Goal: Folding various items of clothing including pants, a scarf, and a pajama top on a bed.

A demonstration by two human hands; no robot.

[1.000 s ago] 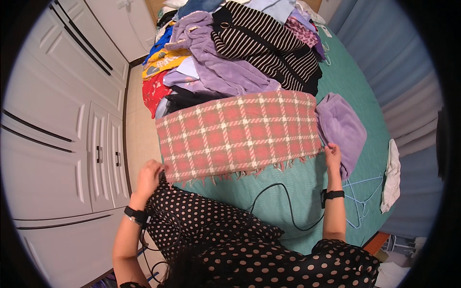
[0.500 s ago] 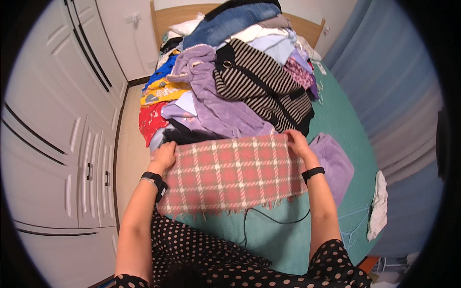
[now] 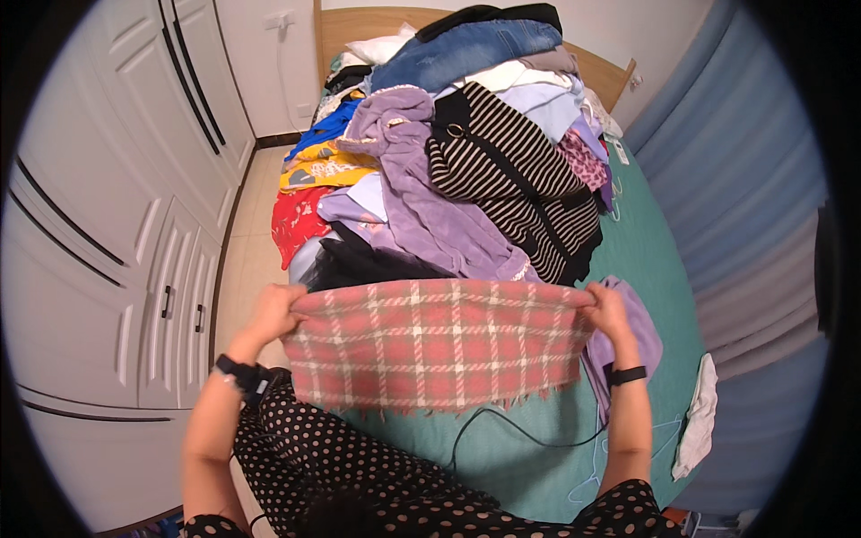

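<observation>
Cloth (image 3: 430, 345) now up, corners btwn fingers (image 3: 599, 297)

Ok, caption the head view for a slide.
Left hand and right hand hold a fringed plaid cloth near piled clothes on a bed.

Plaid scarf (image 3: 439, 345): dusty pink and brown-grey, white cross-lines.
Far edge: drawn out left to right, left end in left hand (image 3: 276, 312), right end in right hand (image 3: 605, 312); slight sag between.
Fringe (image 3: 363, 411): short pink strands along near edge.
Position: near part of bed (image 3: 538, 439); near-edge contact unclear.
</observation>
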